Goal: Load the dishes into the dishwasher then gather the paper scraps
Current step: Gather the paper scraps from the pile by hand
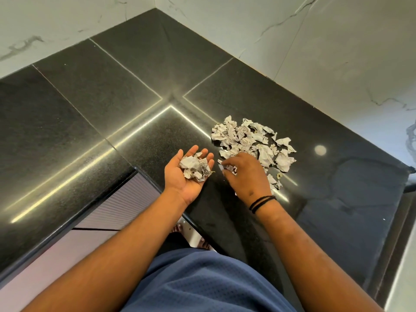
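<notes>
Head view. Landmark: the pile of crumpled white paper scraps (252,143) lying on the polished black granite countertop (112,104), in the corner section below the white marble-patterned wall (315,52).

Left hand (188,172): palm up, fingers spread and uncurled, just to the left of the pile and apart from it. A small clump of crumpled scraps (194,168) rests loose in the cupped palm; nothing is clenched around it.

Right hand (246,174): palm down at the pile's near edge, touching it, fingers curled inward and pinched on a few scraps (228,168) at the fingertips. Black band (261,202) around this wrist.

A few stray bits (275,180) lie just right of the right hand, at the near rim of the pile.

Grey ribbed panel (117,206) sits below the counter edge, well left of the pile.
</notes>
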`<action>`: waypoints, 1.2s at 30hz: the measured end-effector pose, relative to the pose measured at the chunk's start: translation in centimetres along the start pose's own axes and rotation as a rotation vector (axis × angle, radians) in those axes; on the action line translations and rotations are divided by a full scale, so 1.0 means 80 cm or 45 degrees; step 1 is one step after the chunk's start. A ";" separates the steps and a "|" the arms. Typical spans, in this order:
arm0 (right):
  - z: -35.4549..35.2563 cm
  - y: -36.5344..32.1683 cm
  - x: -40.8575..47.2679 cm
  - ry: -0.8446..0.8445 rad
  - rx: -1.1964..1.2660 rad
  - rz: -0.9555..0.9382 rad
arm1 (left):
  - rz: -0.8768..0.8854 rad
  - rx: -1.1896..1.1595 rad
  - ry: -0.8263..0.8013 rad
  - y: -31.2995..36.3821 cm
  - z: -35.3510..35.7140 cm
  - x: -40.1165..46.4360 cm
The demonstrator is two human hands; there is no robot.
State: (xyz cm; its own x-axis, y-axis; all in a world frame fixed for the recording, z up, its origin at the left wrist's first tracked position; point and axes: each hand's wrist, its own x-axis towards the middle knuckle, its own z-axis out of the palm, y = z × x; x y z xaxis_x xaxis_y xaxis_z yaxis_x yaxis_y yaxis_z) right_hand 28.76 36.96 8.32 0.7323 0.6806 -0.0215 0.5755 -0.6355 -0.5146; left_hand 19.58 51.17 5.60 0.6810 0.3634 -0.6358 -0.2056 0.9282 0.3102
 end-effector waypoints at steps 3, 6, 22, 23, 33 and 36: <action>-0.011 -0.031 -0.002 0.220 0.295 -0.050 | 0.033 -0.035 0.015 0.000 0.001 0.004; -0.006 -0.064 -0.002 0.141 0.383 -0.137 | 0.003 -0.041 -0.027 -0.004 0.005 0.005; -0.030 0.024 -0.046 -0.415 -0.404 0.181 | -0.048 -0.093 -0.099 -0.011 0.000 0.003; -0.022 0.023 -0.049 -0.420 -0.464 0.189 | -0.045 -0.092 -0.095 -0.012 0.000 0.002; -0.025 -0.011 -0.036 0.020 0.088 0.185 | 0.002 -0.034 -0.068 -0.007 -0.003 -0.005; -0.030 -0.053 -0.023 0.182 0.377 0.025 | -0.021 -0.043 -0.104 -0.010 -0.004 -0.012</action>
State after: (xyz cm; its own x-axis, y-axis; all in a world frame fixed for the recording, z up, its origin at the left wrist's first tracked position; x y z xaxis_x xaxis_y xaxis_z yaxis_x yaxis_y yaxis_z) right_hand 25.82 37.51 12.64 0.7981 0.5977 0.0757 0.4452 -0.5005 -0.7425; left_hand 18.85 50.08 5.73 0.7394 0.3413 -0.5803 -0.2164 0.9367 0.2752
